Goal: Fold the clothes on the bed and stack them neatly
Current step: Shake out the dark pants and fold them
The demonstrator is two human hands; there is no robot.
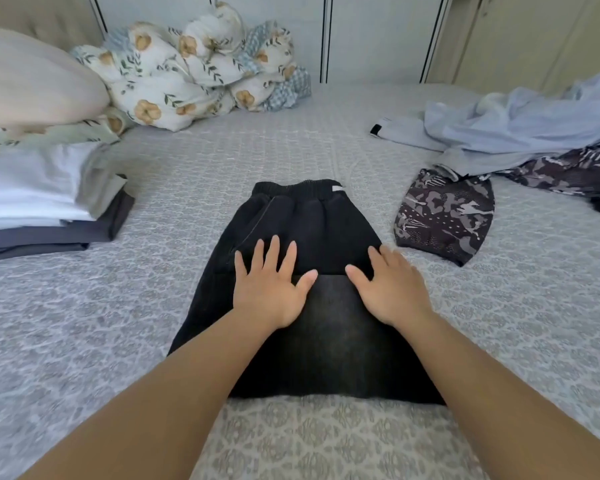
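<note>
Grey patterned bed (160, 188) carries the black trousers (302, 230) at its middle, waistband away from the person, legs doubled up over them. Left hand (269, 282) and right hand (388, 285) lie flat with fingers spread, pressing the folded edge. The cloth looks soft, fairly thick and limp; it likely handles best pinched at both corners of the near fold. A folded stack (45, 202) waits at left.

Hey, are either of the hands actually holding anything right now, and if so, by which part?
Nothing is held. The left hand and right hand lie flat with straight fingers on the black trousers, pressing at the edge of the folded-up part.
</note>
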